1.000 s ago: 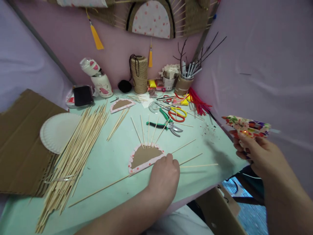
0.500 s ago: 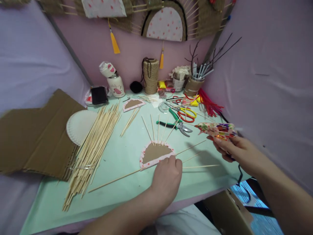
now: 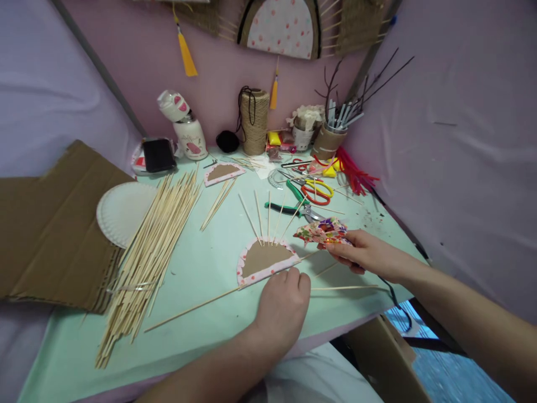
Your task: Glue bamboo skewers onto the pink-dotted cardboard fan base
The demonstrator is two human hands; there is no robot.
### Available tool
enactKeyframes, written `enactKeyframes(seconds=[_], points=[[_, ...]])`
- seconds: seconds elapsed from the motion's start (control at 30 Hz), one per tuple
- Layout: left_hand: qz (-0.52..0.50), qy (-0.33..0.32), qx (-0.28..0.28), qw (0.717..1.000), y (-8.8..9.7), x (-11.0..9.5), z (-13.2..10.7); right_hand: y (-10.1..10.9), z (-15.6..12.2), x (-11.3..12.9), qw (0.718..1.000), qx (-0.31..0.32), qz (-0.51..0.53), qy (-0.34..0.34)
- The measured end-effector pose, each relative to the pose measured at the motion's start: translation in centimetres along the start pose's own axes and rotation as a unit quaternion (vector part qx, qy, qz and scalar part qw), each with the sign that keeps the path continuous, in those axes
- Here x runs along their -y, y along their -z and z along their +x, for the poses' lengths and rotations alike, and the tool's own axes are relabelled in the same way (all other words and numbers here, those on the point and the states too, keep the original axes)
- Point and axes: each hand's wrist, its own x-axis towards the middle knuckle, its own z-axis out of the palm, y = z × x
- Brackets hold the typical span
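My right hand (image 3: 356,250) grips a flower-patterned glue gun (image 3: 321,230), its tip pointing left, above and beside the upper right of a cardboard half-circle (image 3: 264,263). Pink-and-white spotted trim edges the half-circle, and several thin sticks (image 3: 268,215) fan out from its curved side. Along its straight edge runs a long wooden stick (image 3: 191,310), showing at both ends. My left hand (image 3: 283,299) is closed, knuckles up, at that straight edge; its fingertips are hidden. To its right, another stick (image 3: 346,288) lies on the table.
A bundle of wooden sticks (image 3: 151,257) lies left, beside a white paper plate (image 3: 126,215) and cardboard sheets (image 3: 54,224). Pruning shears (image 3: 289,210) and scissors (image 3: 316,193) lie behind the half-circle. A twine spool (image 3: 254,123) and a white bottle (image 3: 191,137) stand at the back.
My right hand has brought the glue gun left, closer to the half-circle. My left hand stays at the straight edge. The view has shifted slightly.
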Motion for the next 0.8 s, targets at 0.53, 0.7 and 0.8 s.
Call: enactKeyframes(seconds=[0.53, 0.7, 0.8], points=[[0.027, 0.027, 0.041, 0.998, 1.0, 2.0, -0.7, 0.2, 0.2, 0.4, 1.000, -0.027, 0.009, -0.007], [0.029, 0.023, 0.059, 0.998, 1.5, 2.4, -1.0, 0.2, 0.0, 1.0, 0.999, -0.029, 0.007, -0.013], [0.019, 0.016, 0.064, 0.998, 1.6, 2.3, -1.1, 0.3, 0.1, 1.2, 0.999, -0.027, 0.005, -0.019]])
